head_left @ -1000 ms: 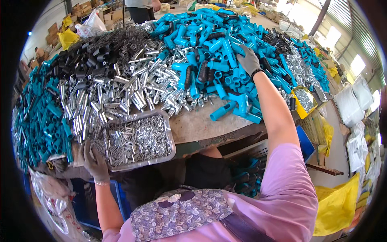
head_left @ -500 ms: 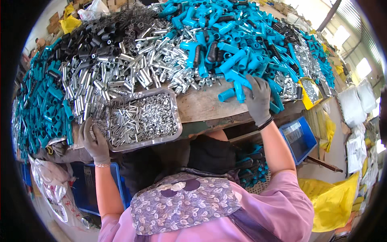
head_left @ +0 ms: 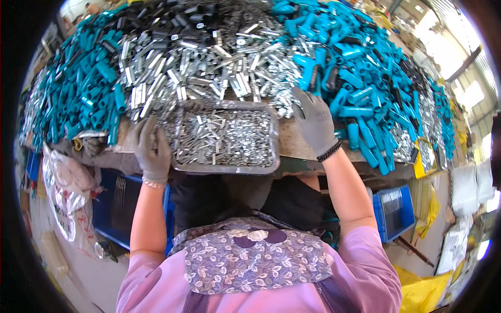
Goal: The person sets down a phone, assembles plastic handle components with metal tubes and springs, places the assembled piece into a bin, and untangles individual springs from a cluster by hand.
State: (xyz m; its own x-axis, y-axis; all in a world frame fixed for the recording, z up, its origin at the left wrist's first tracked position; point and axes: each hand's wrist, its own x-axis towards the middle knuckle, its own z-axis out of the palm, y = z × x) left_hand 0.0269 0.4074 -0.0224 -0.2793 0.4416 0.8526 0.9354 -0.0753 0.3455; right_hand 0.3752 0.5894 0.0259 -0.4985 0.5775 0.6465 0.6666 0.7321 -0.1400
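My left hand (head_left: 153, 151), in a grey glove, is beside the left end of a grey metal tray (head_left: 225, 169). Its fingers are bent but apart, and nothing shows in them. Short silver pins (head_left: 201, 141) and small bright metal pieces (head_left: 248, 130) fill the tray. To the tray's right, my gloved right hand (head_left: 315, 121) reaches over the table edge toward a heap of silver tubes (head_left: 245, 83). Its thumb stands away from the fingers; no held thing is visible. Close by on its right are teal plastic handles (head_left: 365, 143) and a teal pistol-shaped part (head_left: 308, 70).
Teal parts (head_left: 78, 99) heap up at the left, with black sleeves (head_left: 156, 26) behind the tubes. A yellow container (head_left: 425, 159) of metal bits sits at the right. Blue crates (head_left: 117, 208) stand below the table on either side, near a white plastic bag (head_left: 68, 182).
My right hand has moved left off the teal handles toward the silver tubes. My head view has shifted, so the tray sits further right in the picture. My left hand stays beside the tray.
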